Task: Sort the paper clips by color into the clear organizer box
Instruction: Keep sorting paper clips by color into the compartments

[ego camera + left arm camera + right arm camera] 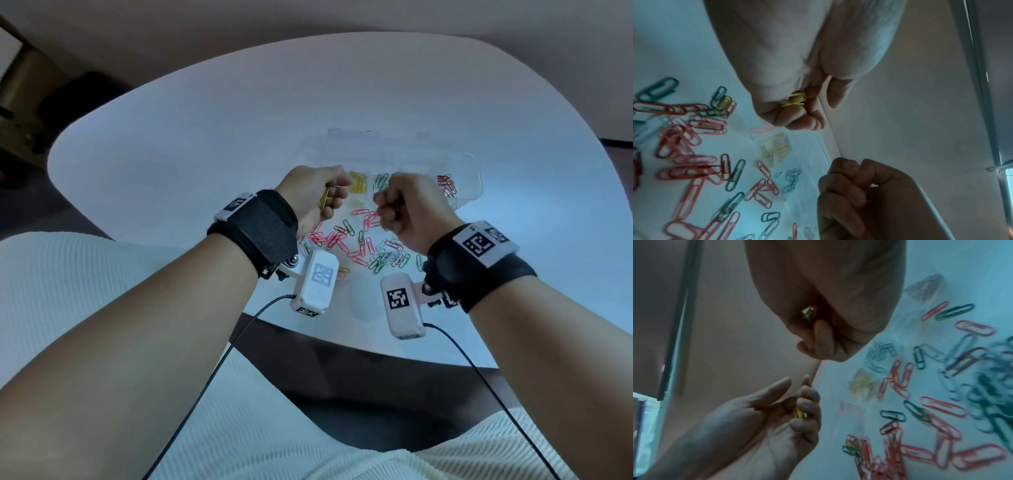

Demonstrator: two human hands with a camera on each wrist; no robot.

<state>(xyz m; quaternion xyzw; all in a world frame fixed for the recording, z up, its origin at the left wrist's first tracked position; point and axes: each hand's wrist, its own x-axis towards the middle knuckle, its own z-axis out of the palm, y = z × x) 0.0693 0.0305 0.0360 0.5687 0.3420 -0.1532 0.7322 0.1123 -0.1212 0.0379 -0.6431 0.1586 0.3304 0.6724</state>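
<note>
My left hand [329,202] hovers at the near left of the clear organizer box [474,171] and pinches several yellow paper clips [797,99] in its curled fingers. My right hand [387,209] is a tight fist just right of it, over the box's near edge. A greenish paper clip [808,313] shows inside that fist. The box holds yellow clips [358,185], green clips [381,181] and red clips [447,186] in separate compartments. A loose pile of mixed clips [359,246], mostly pink and green, lies on the white table below both hands.
The round white table's near edge [342,329] runs just behind my wrists. Wrist cameras [317,284] with black cables hang under both arms. My lap in white fabric fills the foreground. A dark cabinet [20,113] stands at the far left.
</note>
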